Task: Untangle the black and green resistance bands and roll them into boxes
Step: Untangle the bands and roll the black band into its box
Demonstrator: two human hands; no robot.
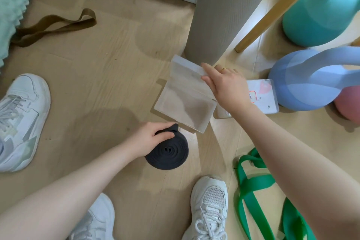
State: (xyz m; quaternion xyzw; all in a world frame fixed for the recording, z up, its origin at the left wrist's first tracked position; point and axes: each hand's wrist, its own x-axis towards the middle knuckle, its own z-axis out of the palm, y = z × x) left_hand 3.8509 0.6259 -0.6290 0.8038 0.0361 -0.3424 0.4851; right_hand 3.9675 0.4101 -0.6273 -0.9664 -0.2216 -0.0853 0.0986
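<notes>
Now black band (167, 152) under left hand (150, 138)

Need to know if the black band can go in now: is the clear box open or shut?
Open: the right hand holds the clear box's lid up; its tray looks empty.

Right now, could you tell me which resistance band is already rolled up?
The black band, coiled flat under the left hand. The green and olive bands lie loose.

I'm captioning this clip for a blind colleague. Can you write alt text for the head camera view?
On a wooden floor, the left hand grips a coiled black band while the right hand holds up the lid of an empty clear box. A loose green band lies to the right, near kettlebells.
</notes>
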